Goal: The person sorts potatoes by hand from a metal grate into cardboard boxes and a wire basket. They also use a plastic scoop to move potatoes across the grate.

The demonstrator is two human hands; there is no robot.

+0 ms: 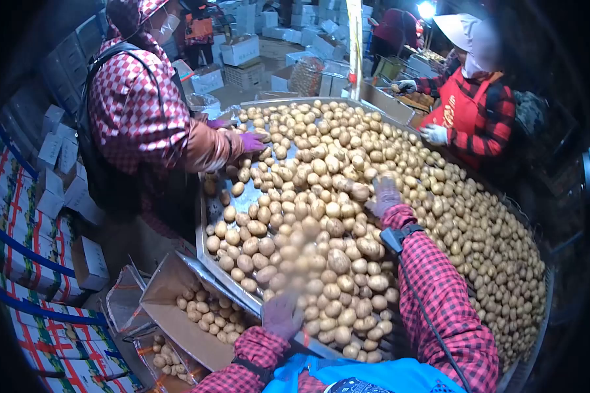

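Note:
Loose potatoes [334,226] cover a large metal sorting table [226,278]. My right hand [385,195], in a purple glove, reaches out over the middle of the pile. Its fingers look spread against the potatoes, and no potato is plainly gripped. At the table's near rim lies my left hand [282,316], also gloved, fingers stretched towards the nearest potatoes. A blurred smear just above it hides some detail. Below and left of that hand, a cardboard box [170,285] holds more potatoes beside the table edge.
At the left, a person in a checked jacket [128,98] has purple-gloved hands [252,141] on the potatoes. Another person in a red apron [459,108] stands at the far right side. Printed cartons [29,229] are stacked at left. A pole [355,49] rises behind the table.

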